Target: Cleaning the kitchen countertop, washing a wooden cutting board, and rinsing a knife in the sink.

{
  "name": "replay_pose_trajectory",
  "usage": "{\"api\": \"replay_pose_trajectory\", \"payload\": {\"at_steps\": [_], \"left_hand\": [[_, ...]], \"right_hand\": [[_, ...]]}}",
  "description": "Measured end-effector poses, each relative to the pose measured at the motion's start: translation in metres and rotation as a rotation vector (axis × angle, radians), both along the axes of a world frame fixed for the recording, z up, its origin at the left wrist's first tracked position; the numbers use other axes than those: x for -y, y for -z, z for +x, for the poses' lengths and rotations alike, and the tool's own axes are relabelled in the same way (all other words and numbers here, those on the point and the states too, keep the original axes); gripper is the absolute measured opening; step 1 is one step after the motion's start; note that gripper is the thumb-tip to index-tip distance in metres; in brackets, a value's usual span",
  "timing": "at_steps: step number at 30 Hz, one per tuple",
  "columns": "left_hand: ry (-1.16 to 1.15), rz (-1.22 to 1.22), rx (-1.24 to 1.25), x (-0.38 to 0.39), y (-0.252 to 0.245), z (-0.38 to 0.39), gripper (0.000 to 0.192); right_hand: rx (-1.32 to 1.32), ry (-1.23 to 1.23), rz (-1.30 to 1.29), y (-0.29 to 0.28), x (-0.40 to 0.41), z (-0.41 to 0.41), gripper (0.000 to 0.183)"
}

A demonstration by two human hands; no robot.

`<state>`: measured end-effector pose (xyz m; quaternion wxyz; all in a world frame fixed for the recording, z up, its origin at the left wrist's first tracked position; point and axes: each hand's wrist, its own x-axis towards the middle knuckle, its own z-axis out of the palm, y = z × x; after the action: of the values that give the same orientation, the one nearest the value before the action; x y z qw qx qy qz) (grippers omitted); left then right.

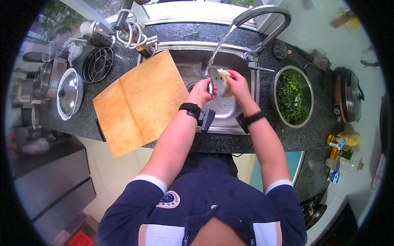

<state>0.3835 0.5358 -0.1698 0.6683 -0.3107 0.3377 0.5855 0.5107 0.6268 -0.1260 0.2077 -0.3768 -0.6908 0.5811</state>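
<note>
Over the sink (227, 115), my left hand (200, 92) grips a shiny metal utensil (210, 86), perhaps by its handle; its exact kind is unclear. Water from the curved faucet (261, 12) runs down to it. Just to the right, my right hand (238, 86) pinches a pale, crumpled piece (223, 73), possibly a cloth or scrubber, blurred. The two hands are close but apart. A wooden cutting board (141, 101) lies left of my left hand, covering the sink's left side and jutting past the counter's front edge.
A metal bowl of chopped greens (292, 98) stands right of the sink, with an electric pan (347, 95) beyond it. Left of the board are a lidded white bowl (70, 93) and a round wire rack (98, 65). A corded appliance (132, 37) stands behind the board.
</note>
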Motion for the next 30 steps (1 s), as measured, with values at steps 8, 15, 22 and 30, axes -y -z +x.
{"api": "replay_pose_trajectory", "payload": {"at_steps": [8,15,22,30], "left_hand": [[0.013,-0.137,-0.179,0.003,-0.031,0.010,0.039],[-0.165,0.046,0.047,-0.009,0.002,-0.006,0.038],[-0.540,0.125,0.452,-0.032,-0.019,-0.056,0.046],[-0.492,0.075,0.610,-0.043,-0.007,-0.070,0.052]], "right_hand": [[0.475,-0.205,0.238,-0.002,0.035,-0.039,0.032],[0.298,-0.263,0.108,-0.046,0.056,0.003,0.027],[0.018,0.154,-0.289,-0.062,0.034,0.080,0.028],[-0.014,0.222,-0.447,-0.052,0.044,0.110,0.028]]}}
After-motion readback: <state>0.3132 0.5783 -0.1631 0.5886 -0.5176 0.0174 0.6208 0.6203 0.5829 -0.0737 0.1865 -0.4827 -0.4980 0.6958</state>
